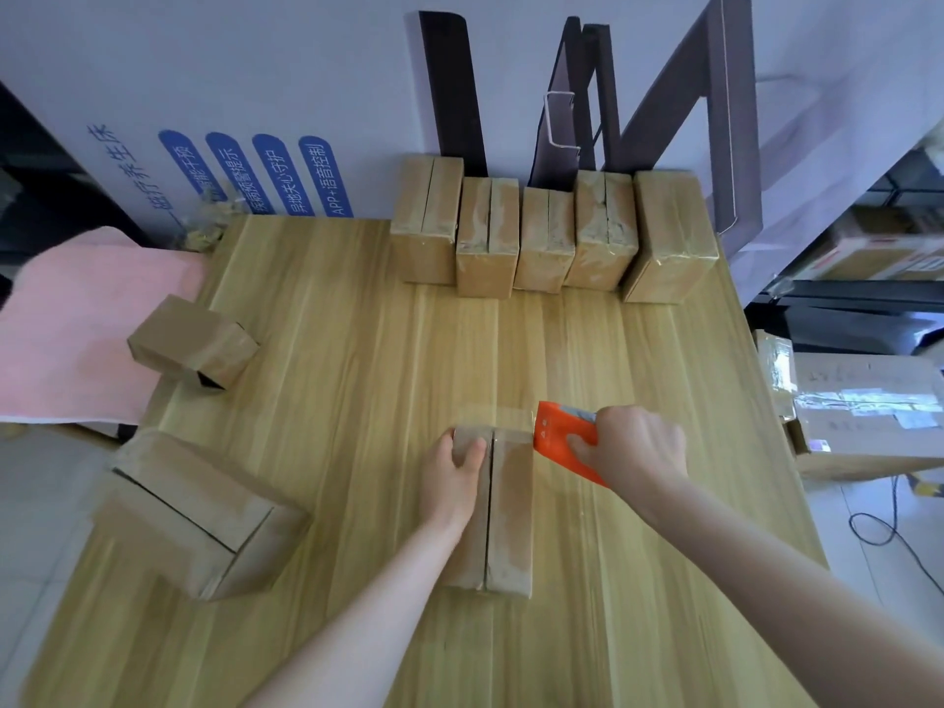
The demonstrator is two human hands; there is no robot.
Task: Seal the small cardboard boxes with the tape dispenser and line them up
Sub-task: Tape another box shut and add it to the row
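While left hand [457, 470] grips box [505, 508] | box long axis near-to-far | right hand [636, 447] grasps tape dispenser [559, 436] at far end

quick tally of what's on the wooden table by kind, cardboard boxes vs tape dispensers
cardboard boxes: 8 (back row 5, middle box 1, left side 2)
orange tape dispenser: 1
total: 9

Left hand [454, 472] grips centre box [508, 508] on worktop [357, 350]. Right hand [633, 447] holds orange tape dispenser [559, 431] against centre box's far right corner. Row of five boxes [488, 237] beyond centre box. Small loose box [191, 339] and large loose box [199, 508] left of it.
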